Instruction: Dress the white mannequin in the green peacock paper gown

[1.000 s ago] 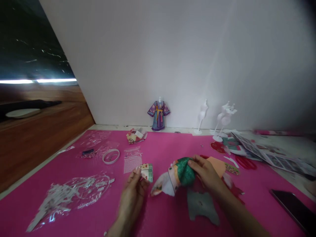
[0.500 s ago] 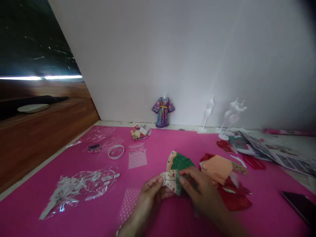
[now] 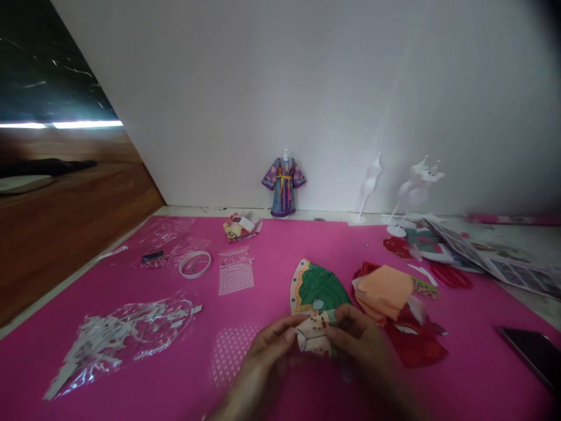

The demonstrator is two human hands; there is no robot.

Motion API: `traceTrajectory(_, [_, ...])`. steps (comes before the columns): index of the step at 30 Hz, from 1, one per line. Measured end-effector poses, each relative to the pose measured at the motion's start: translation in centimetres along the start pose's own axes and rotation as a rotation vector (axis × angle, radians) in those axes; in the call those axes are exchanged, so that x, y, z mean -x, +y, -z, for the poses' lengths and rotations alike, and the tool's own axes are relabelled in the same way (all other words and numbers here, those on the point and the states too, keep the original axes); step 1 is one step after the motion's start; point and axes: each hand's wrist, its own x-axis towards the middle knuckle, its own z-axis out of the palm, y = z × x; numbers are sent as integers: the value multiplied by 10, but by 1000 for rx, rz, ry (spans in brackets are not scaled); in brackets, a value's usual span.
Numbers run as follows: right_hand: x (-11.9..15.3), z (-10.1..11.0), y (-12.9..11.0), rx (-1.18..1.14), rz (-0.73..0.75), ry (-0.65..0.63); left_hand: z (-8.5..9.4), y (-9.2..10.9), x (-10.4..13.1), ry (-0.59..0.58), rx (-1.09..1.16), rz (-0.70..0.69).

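Between my two hands, above the pink mat, is a small cream piece of doll clothing (image 3: 312,338) with a reddish print and a green edge. My left hand (image 3: 269,351) pinches its left side between thumb and fingers. On the green-edged side, the fingers and thumb of my right hand (image 3: 359,339) are closed on the cloth. Just beyond the hands lies a green fan-shaped cloth piece (image 3: 324,286) with a yellow scalloped, dotted border. Right of it, a heap of cloth holds a peach piece (image 3: 383,289) over red fabric (image 3: 416,348).
A clear bag of white strips (image 3: 118,333), a tape roll (image 3: 195,265) and a bead sheet (image 3: 236,278) lie at left. A doll form in a purple robe (image 3: 284,187) and bare white doll forms (image 3: 370,184) stand along the wall. A phone (image 3: 532,354) rests at right.
The cream piece has moved slightly right and is turned, with both hands still on it. More of the green fan-shaped piece shows. The whole view has shifted a little.
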Motion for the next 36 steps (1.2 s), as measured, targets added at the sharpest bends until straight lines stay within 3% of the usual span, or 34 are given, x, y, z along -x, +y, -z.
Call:
traceTrajectory(9, [6,-4,-7,-29,31,3,16,-7,-4,74,-252,-56])
traceTrajectory(15, [10,1,-17,-50,4,65,19,-2,-2,100,-251,-43])
traceTrajectory(24, [9,5,-25,-81,22,-10,20,-1,-1,137,-324,-77])
traceTrajectory(32, [9,2,-14,-108,8,-8,10,1,-1,17,-214,-12])
traceTrajectory(36, [10,-1,-17,-91,-16,16,13,-6,-5,12,-299,-11])
